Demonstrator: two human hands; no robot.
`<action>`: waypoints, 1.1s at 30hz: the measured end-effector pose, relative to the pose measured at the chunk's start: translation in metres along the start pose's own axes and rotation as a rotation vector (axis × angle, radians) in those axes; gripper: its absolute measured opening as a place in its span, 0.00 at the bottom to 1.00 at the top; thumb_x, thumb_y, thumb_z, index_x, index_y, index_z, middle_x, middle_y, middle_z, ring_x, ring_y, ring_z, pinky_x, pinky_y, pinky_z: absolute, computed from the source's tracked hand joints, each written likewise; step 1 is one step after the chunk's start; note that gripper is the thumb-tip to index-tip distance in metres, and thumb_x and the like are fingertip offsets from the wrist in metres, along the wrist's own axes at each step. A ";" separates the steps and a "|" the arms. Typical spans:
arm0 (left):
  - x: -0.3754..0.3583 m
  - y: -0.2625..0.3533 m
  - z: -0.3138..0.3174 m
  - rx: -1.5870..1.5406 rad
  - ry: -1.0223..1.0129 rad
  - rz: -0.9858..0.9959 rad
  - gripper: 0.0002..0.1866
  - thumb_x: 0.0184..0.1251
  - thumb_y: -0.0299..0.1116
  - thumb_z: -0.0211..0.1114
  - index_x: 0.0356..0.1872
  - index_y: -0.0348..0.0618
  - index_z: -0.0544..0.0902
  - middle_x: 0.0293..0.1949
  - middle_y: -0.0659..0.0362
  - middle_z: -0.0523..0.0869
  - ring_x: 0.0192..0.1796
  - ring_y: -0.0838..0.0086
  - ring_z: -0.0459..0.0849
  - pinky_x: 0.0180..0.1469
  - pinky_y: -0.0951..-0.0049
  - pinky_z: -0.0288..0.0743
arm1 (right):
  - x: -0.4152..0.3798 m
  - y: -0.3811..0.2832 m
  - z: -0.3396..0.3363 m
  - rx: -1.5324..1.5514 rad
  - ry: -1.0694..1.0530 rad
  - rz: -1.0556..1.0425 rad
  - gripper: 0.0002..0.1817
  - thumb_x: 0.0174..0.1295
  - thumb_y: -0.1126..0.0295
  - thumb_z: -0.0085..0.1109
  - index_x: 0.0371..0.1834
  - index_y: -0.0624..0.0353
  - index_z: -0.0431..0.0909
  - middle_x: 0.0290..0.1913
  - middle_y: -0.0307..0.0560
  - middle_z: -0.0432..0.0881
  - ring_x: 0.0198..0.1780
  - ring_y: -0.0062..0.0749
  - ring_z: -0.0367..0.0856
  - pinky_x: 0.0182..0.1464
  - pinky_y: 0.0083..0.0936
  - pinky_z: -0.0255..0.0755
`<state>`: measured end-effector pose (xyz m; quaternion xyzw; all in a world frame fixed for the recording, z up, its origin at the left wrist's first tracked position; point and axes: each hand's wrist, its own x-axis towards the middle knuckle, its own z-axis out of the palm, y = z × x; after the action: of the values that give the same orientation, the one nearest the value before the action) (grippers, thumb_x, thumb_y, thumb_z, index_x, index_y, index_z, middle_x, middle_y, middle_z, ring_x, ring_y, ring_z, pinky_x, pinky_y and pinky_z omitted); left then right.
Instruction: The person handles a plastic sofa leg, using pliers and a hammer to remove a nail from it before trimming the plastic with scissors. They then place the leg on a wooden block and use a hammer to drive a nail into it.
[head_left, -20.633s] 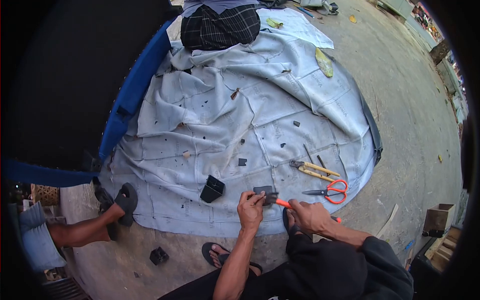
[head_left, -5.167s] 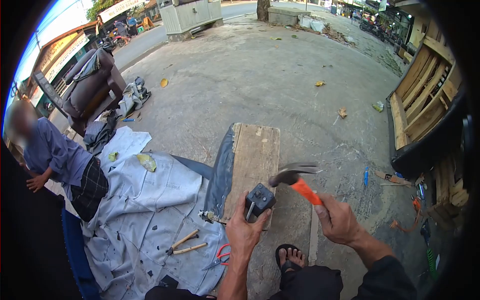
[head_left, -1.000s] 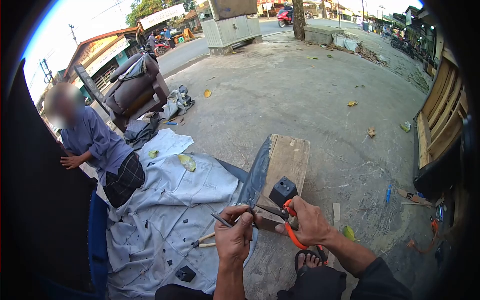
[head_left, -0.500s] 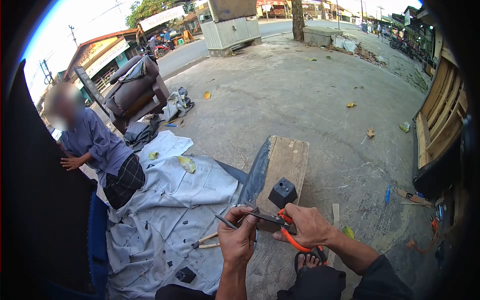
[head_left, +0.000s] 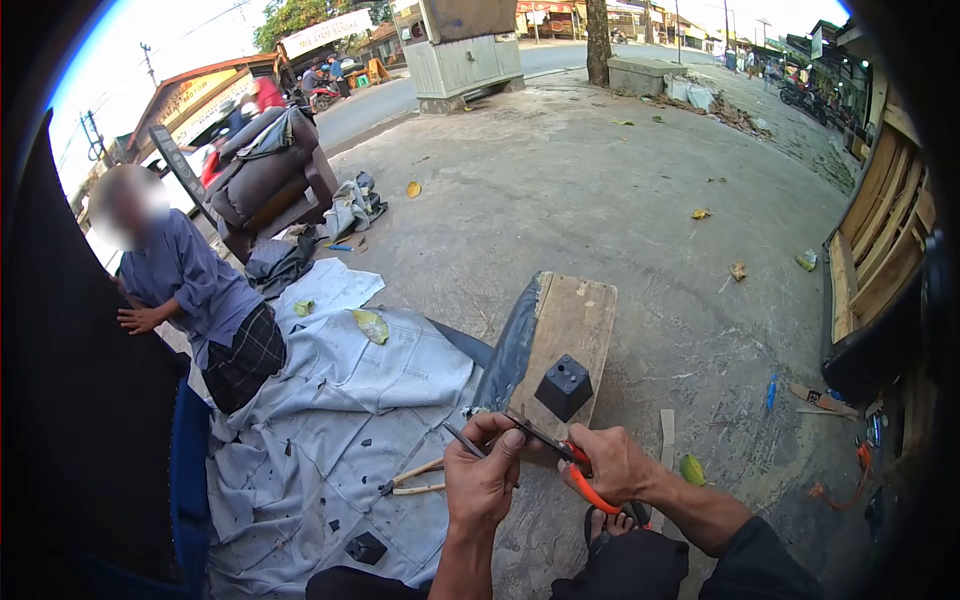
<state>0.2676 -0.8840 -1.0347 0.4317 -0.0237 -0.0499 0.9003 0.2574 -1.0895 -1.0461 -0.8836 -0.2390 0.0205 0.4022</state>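
Note:
My right hand is closed around a pair of scissors with orange handles. Their dark blades point up and left, reaching the fingertips of my left hand. That hand is closed in a pinch on a thin dark grey strip, whose end sticks out to the left; the rest is hidden by the fingers. Just beyond the scissors, a black tapered block with small studs stands on a wooden board. Yellow-handled pincers lie on the cloth left of my hands.
A pale cloth with dark scraps and another black block covers the ground at left. A person sits beyond it, near a brown armchair. At right are a slatted wooden frame and a blue pen-like object.
The scissors have turned, so their blades now look narrower, closer to edge-on. My left hand has shifted slightly. Red vehicles have appeared behind the armchair.

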 end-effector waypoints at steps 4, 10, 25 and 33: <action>0.000 -0.005 0.002 -0.011 0.022 -0.025 0.08 0.71 0.24 0.69 0.46 0.37 0.81 0.34 0.49 0.90 0.18 0.83 0.77 0.16 0.86 0.61 | -0.004 -0.001 0.006 -0.012 0.082 -0.022 0.19 0.63 0.62 0.68 0.41 0.65 0.70 0.26 0.59 0.80 0.28 0.59 0.84 0.32 0.44 0.76; 0.000 -0.004 0.008 -0.035 0.025 -0.019 0.06 0.73 0.25 0.68 0.46 0.38 0.81 0.32 0.46 0.89 0.14 0.83 0.69 0.15 0.84 0.55 | 0.000 -0.013 0.000 0.029 0.070 0.075 0.21 0.64 0.59 0.66 0.44 0.65 0.70 0.26 0.59 0.80 0.30 0.61 0.84 0.35 0.45 0.76; 0.000 0.002 0.001 -0.087 -0.049 -0.109 0.07 0.74 0.26 0.66 0.49 0.37 0.80 0.37 0.47 0.89 0.15 0.86 0.66 0.15 0.85 0.54 | -0.015 -0.012 0.005 0.167 0.171 0.097 0.22 0.63 0.61 0.72 0.47 0.65 0.70 0.31 0.55 0.80 0.31 0.42 0.83 0.36 0.37 0.77; 0.001 0.000 -0.002 0.106 -0.178 -0.281 0.12 0.72 0.31 0.70 0.51 0.39 0.80 0.36 0.55 0.90 0.18 0.89 0.68 0.19 0.85 0.57 | 0.018 0.003 -0.019 0.187 0.256 -0.158 0.26 0.58 0.73 0.77 0.54 0.60 0.69 0.48 0.49 0.83 0.49 0.30 0.85 0.53 0.30 0.79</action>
<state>0.2685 -0.8824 -1.0364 0.4716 -0.0454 -0.2121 0.8547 0.2790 -1.0970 -1.0328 -0.8162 -0.2514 -0.1016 0.5101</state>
